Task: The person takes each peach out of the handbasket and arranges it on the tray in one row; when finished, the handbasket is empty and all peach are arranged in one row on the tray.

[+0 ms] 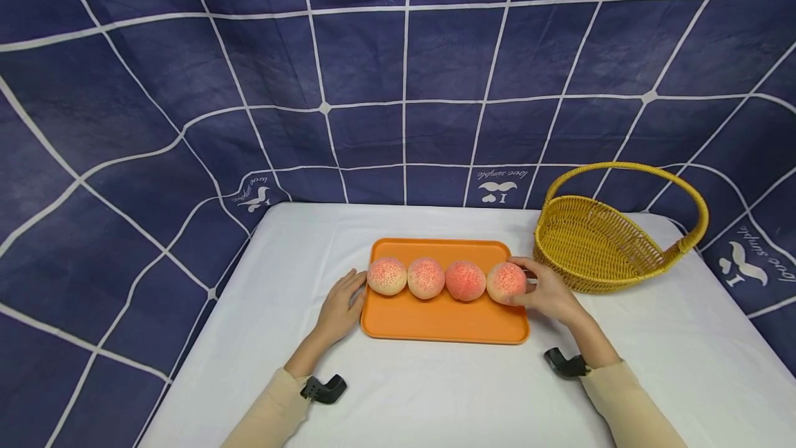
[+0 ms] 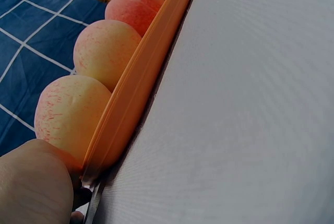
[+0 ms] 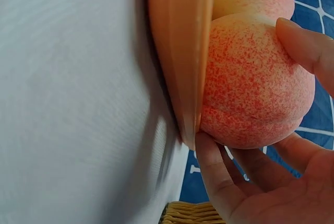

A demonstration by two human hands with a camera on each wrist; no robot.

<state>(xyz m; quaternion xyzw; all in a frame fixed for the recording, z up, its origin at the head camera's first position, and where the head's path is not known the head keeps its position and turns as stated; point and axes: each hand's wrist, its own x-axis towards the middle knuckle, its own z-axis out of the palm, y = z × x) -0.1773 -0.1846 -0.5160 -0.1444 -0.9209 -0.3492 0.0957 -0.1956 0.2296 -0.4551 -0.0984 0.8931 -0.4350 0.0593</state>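
Several pink-and-cream peaches stand in a row across an orange tray [image 1: 444,320]. At the row's right end, my right hand [image 1: 550,292] holds the last peach [image 3: 255,83]. Its thumb [image 3: 302,46] lies against one side of the fruit and the other fingers curl round the opposite side. My left hand [image 1: 338,306] rests at the tray's left edge, fingers fairly straight, close by the leftmost peach [image 1: 387,276]. In the left wrist view that peach [image 2: 70,114] sits just beyond the hand, whose fingertips are mostly hidden. A redder peach [image 1: 465,281] sits beside the held one.
A yellow woven basket [image 1: 597,282] with a tall arched handle [image 1: 628,166] stands right of the tray, just behind my right hand. White cloth [image 1: 435,393] covers the table. A dark blue curtain with white lines [image 1: 435,54] hangs at the back and sides.
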